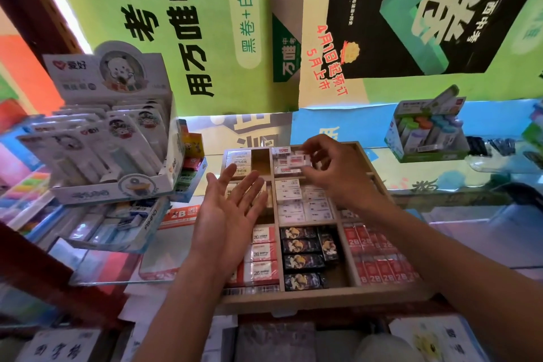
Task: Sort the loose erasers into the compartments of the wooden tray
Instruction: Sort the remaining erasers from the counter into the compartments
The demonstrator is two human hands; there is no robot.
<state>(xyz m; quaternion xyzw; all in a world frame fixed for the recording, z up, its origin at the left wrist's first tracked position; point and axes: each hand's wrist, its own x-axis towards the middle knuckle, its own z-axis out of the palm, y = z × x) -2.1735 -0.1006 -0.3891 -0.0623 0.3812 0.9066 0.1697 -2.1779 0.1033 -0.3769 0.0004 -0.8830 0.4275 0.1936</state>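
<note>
Standing at far left on the glass counter [164, 256], a white display box [111, 138] holds carded stationery. Left hand [229, 211] hovers palm-up, fingers spread wide, holding nothing, over the left compartments of the wooden tray [317, 298]. Right hand [329, 164] pinches a white eraser [298, 160] above the tray's far middle compartment. Red 2B erasers [379, 256] fill the near-right compartment.
</note>
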